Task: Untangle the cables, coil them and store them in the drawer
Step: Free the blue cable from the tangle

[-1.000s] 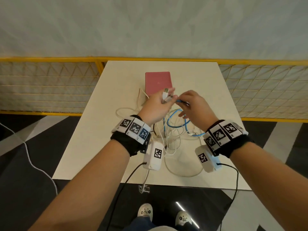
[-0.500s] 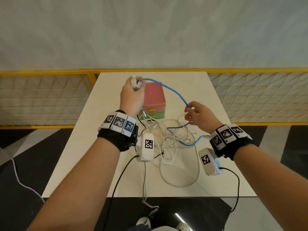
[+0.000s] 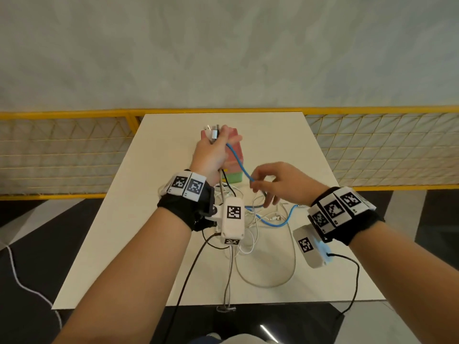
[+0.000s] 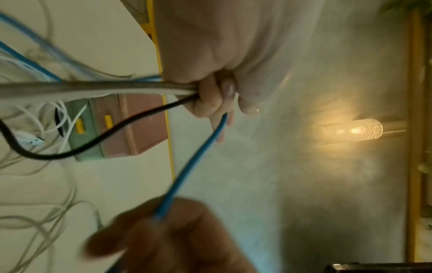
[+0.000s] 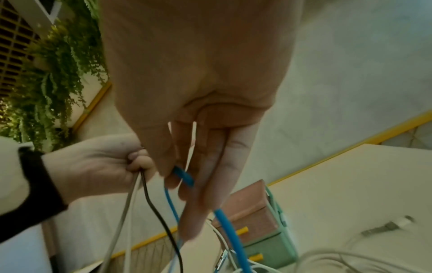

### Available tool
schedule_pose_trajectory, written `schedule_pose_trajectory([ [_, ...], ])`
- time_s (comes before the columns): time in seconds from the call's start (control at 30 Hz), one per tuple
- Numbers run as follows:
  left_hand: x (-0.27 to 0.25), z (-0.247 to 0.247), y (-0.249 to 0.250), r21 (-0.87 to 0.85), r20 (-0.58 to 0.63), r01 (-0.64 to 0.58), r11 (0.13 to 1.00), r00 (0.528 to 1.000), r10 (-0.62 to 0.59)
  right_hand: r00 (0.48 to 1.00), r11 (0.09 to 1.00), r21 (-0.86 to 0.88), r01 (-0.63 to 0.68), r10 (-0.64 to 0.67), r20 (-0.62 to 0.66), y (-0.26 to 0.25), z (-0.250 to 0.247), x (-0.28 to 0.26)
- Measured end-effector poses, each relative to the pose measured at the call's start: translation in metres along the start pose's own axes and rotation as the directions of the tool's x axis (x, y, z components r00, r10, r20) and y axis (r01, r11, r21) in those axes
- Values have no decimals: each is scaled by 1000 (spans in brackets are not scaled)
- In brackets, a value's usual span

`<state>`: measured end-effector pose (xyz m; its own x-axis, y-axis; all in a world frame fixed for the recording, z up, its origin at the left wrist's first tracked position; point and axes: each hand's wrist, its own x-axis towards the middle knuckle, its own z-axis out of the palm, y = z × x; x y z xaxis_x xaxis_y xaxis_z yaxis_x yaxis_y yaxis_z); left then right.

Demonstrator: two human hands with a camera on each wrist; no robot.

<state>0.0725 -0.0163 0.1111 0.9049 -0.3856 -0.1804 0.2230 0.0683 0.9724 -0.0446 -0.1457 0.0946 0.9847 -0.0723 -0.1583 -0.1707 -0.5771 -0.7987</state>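
My left hand is raised over the table and grips a bundle of cable ends: grey, white, black and blue, with plugs sticking out above the fist. The blue cable runs from that fist down to my right hand, which pinches it between thumb and fingers. Below the hands a tangle of white cables lies on the white table. The small drawer box, pink over green with yellow handles, stands behind the left hand, drawers closed.
A large grey cable loop lies near the front table edge, and one grey cable hangs over that edge. A yellow mesh fence runs behind the table. A wall lamp glows in the left wrist view.
My left hand has stayed raised with the cable ends. My right hand has slid along the blue cable toward the left hand, shortening the stretch between them.
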Motion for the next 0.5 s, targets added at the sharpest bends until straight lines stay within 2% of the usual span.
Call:
schedule_pose_trajectory([
  [0.1,9,-8,6,-107,-116,-54,993,992,41,989,992,-120,-44,60,137,13,2,0],
  [0.2,14,-17,12,-43,-116,-102,994,989,97,986,981,-184,-67,94,140,19,0,1],
  [0.27,12,-15,10,87,-41,-176,981,983,180,993,978,-204,-46,67,98,14,-2,3],
  [0.33,5,-6,7,209,77,-262,942,965,251,1000,988,-154,-9,11,11,2,-3,8],
  [0.43,-6,9,0,283,277,-324,903,929,246,983,992,21,123,-119,-139,-18,0,18],
  [0.5,-9,10,-1,306,332,-330,893,916,224,971,983,86,164,-146,-187,-23,3,24],
])
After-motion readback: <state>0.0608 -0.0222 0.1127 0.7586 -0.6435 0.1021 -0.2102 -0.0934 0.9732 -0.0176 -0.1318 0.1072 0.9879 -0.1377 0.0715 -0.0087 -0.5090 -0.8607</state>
